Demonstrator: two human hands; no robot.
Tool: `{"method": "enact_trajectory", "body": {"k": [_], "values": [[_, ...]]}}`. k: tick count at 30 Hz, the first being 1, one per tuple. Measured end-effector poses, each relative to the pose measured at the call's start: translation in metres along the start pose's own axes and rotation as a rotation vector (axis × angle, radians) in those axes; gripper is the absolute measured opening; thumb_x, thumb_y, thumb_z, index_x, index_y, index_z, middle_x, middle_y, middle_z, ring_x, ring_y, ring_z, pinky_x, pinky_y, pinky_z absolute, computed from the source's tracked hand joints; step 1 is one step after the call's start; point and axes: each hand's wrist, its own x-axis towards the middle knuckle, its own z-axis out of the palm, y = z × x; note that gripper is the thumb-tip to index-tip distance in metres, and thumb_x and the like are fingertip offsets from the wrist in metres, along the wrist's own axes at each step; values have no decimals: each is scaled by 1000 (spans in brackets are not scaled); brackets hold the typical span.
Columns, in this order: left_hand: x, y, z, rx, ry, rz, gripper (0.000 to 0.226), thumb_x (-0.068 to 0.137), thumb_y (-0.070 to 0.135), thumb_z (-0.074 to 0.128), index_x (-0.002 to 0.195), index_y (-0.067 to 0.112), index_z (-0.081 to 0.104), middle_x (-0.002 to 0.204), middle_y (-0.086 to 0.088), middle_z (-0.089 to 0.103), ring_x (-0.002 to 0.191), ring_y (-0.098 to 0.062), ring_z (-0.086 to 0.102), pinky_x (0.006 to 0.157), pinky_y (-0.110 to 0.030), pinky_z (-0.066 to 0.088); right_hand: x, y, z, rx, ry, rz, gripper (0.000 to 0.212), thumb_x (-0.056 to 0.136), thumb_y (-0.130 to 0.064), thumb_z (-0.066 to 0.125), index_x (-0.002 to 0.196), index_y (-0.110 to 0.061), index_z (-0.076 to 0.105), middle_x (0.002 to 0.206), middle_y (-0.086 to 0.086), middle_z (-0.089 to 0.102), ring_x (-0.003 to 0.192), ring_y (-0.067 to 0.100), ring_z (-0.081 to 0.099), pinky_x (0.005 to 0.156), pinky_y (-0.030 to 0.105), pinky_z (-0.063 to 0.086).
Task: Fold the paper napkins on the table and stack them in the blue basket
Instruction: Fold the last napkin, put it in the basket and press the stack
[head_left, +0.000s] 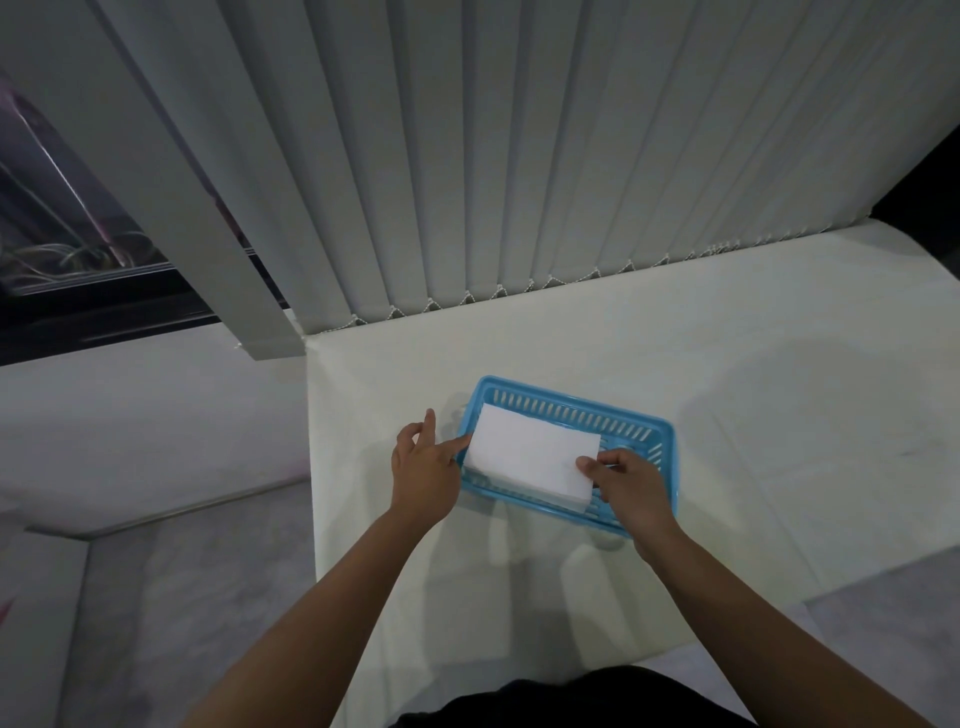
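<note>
A blue slotted plastic basket (571, 408) stands on the white table (753, 389), a little left of the middle. Inside it lies a stack of folded white paper napkins (527, 454), and the top one is a flat rectangle. My right hand (631, 486) pinches the near right corner of the top napkin between thumb and fingers. My left hand (423, 462) is at the basket's left end with fingers spread. Its forefinger touches the left edge of the napkin stack. No loose napkins show on the table.
Grey vertical blinds (519, 156) hang right behind the table's far edge. The table's left edge (311, 467) drops to a grey floor, and a dark window shows at the far left. My dark clothing fills the bottom of the view.
</note>
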Motion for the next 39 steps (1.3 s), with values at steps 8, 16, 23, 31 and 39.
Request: {"method": "enact_trajectory", "body": {"k": [8, 16, 23, 31, 39], "values": [[-2, 1, 1, 57, 25, 33, 41, 97, 18, 40, 131, 38, 52, 159, -8, 17, 143, -29, 12, 116, -45, 20, 2, 7, -4, -87, 51, 0, 14, 79, -27, 76, 80, -19, 65, 91, 3, 68, 84, 20, 63, 77, 37, 50], [-8, 1, 0, 145, 113, 76, 44, 94, 19, 45, 136, 32, 48, 157, -10, 22, 142, -32, 18, 115, -47, 23, -2, 17, 0, -258, 147, -150, 32, 87, -28, 67, 116, -15, 60, 120, 8, 62, 104, 22, 58, 86, 32, 46], [-1, 21, 0, 133, 69, 269, 57, 98, 48, 18, 150, 28, 10, 161, 1, 8, 148, -21, 6, 119, -46, 5, -1, 21, 20, -944, -27, -499, 70, 95, -61, 25, 154, -25, 10, 163, -1, 3, 150, 24, 0, 120, 45, -2], [9, 17, 13, 391, -105, 316, 74, 89, 65, 4, 149, 24, -12, 160, -4, -11, 147, -24, -16, 114, -54, -12, 13, 44, 28, -1036, -110, -464, 89, 79, -77, -7, 152, -26, -14, 161, -6, -17, 148, 23, -15, 117, 48, -12], [8, 12, 9, 290, -79, 308, 75, 83, 69, -5, 147, 31, -16, 160, -2, -12, 147, -22, -12, 116, -51, -9, 7, 36, 17, -877, -22, -438, 87, 82, -76, 4, 154, -27, -2, 163, -1, -9, 149, 26, -9, 118, 40, -11]]}}
